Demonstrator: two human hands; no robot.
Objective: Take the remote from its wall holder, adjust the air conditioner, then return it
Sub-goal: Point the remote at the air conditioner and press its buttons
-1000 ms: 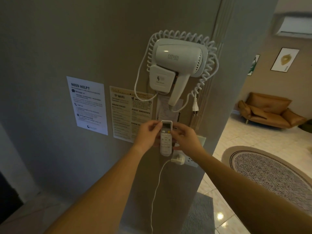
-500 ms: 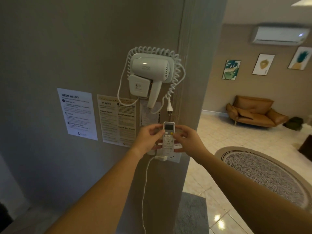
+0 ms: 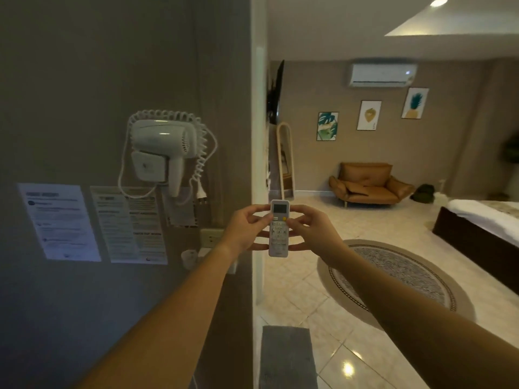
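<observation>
A white remote (image 3: pixel 278 228) with a small grey screen and rows of buttons stands upright in front of me, held from both sides. My left hand (image 3: pixel 243 228) grips its left edge and my right hand (image 3: pixel 311 230) grips its right edge, thumb near the yellow button. The white air conditioner (image 3: pixel 380 75) hangs high on the far wall, up and to the right of the remote. The wall holder is not clearly visible; the wall corner (image 3: pixel 257 164) stands just left of the remote.
A white hair dryer (image 3: pixel 163 148) with a coiled cord hangs on the grey wall, above paper notices (image 3: pixel 59 221) and a socket (image 3: pixel 209 237). Beyond lie a brown sofa (image 3: pixel 368 182), a round rug (image 3: pixel 393 279), a bed (image 3: pixel 483 220) and a grey mat (image 3: pixel 286 357).
My view has swung right and both hands carried the remote away from the wall, past the corner. The air conditioner has come fully into sight. Both hands keep their hold.
</observation>
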